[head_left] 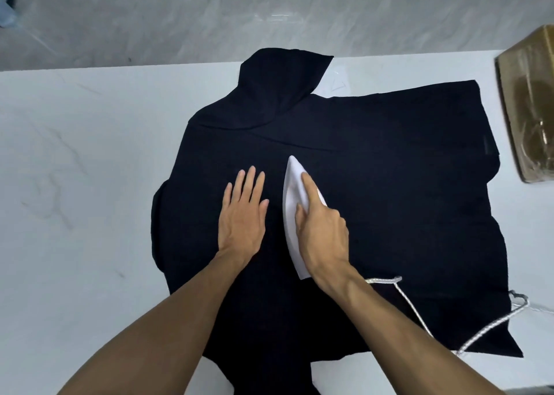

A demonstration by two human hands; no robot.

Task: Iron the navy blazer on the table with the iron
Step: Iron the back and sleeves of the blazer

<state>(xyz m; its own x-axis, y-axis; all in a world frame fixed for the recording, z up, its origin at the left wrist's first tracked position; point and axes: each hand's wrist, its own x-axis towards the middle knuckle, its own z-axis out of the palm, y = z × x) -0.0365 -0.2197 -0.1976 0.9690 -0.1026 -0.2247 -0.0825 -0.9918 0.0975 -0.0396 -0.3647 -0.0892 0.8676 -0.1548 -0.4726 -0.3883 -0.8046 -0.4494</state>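
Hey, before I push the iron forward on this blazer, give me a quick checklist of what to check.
1. Right hand grips the iron: ok.
2. Left hand flat on the blazer, beside the iron, not touching it: ok.
3. Cloth ahead of the iron's tip flat: not ok, a fold edge crosses there.
4. Cord trails behind the iron, away from its tip: ok.
5. Iron's heat setting: cannot tell.
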